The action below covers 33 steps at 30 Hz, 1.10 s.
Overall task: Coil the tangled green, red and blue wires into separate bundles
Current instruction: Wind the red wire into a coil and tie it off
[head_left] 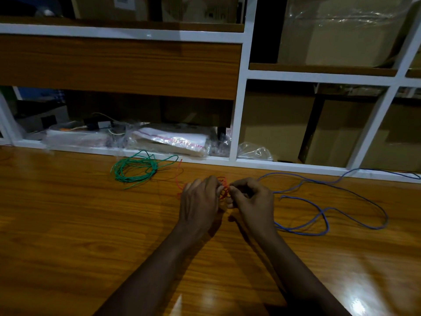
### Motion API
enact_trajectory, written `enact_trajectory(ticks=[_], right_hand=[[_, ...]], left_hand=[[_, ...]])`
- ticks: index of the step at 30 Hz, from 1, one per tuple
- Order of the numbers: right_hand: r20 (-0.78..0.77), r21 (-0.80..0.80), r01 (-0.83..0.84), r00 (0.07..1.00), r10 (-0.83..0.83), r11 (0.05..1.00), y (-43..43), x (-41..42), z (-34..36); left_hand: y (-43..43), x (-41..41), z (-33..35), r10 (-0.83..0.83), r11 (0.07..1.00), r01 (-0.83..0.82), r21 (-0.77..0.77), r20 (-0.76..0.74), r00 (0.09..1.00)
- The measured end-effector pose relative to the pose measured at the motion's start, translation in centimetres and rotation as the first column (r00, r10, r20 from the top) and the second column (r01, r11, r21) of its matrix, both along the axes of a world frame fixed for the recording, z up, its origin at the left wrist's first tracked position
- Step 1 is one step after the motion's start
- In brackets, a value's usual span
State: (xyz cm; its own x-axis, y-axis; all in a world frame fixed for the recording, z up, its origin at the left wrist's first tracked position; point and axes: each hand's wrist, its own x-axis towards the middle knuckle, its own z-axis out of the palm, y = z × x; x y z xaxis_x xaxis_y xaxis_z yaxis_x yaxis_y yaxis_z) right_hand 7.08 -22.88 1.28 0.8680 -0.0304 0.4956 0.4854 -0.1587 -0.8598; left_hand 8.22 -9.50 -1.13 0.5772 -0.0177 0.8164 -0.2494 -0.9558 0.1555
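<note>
A: Three wires on the glossy wooden worktop [68, 224]. Your left hand [199, 201] and right hand [252, 199] sit together mid-top, both pinched on the thin red wire bundle [224, 189].

B: Feel?

A: Light, springy, probably slippery. Pinch across all its loops. The coiled green wire [134, 169] lies near the back edge; the loose blue wire [319, 215] sprawls toward the right edge.

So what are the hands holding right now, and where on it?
Both the left hand and the right hand hold the red wire, gripping its small coiled bunch between them; its free end trails toward the shelf.
</note>
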Motion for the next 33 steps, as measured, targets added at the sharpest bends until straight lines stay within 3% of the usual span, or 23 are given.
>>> enact_trajectory(ticks=[16,28,33], right_hand=[[-0.246,0.177,-0.014,0.967,0.058,0.984,0.2,1.4,-1.2],[-0.358,0.246,-0.079,0.919,0.166,0.966,0.6,1.4,-1.4],[-0.342,0.127,-0.023,0.937,0.066,0.992,0.5,1.8,-1.6]], left_hand=[[-0.3,-0.3,0.2,-0.05,0.997,0.046,0.063,0.064,0.997],[-0.4,-0.6,0.3,-0.029,0.994,0.028,0.107,0.012,1.0],[-0.2,-0.6,0.3,-0.021,0.995,0.021,0.101,0.004,1.0]])
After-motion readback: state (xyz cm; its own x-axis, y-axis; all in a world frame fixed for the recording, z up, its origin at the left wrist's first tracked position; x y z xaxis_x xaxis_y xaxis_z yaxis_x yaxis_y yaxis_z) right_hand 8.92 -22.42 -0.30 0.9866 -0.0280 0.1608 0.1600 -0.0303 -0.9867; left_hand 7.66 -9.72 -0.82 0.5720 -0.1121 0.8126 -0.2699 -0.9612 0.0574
